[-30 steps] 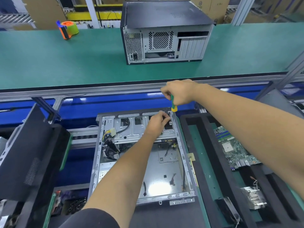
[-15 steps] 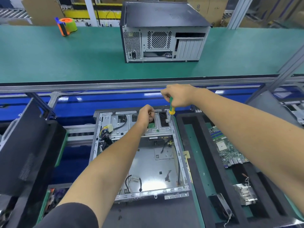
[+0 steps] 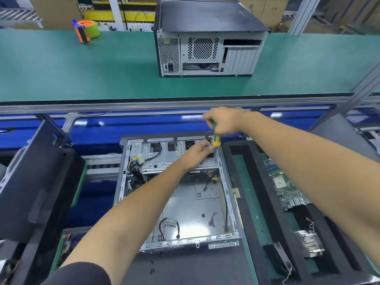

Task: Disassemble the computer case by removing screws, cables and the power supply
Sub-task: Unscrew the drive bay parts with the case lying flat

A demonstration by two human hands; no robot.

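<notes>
An open silver computer case (image 3: 123, 182) lies flat in front of me, its metal floor bare except for a few loose black cables. A drive bracket (image 3: 164, 159) spans its far end, with a bundle of coloured cables (image 3: 133, 167) at the left. My right hand (image 3: 224, 121) grips a green and yellow screwdriver (image 3: 216, 138) held upright, its tip on the bracket's far right corner. My left hand (image 3: 197, 153) reaches over the bracket, fingertips pinching at the screwdriver shaft near the tip.
A closed computer case (image 3: 205, 38) stands on the green belt (image 3: 82, 68) beyond. A black foam tray (image 3: 253, 202) at the right holds a motherboard (image 3: 285, 186) and a heatsink (image 3: 310, 243). A black panel (image 3: 30, 182) leans at the left. A tape dispenser (image 3: 86, 29) sits far left.
My left hand has moved right along the bracket, from the middle to the screwdriver tip. My right hand keeps the screwdriver upright at the same corner.
</notes>
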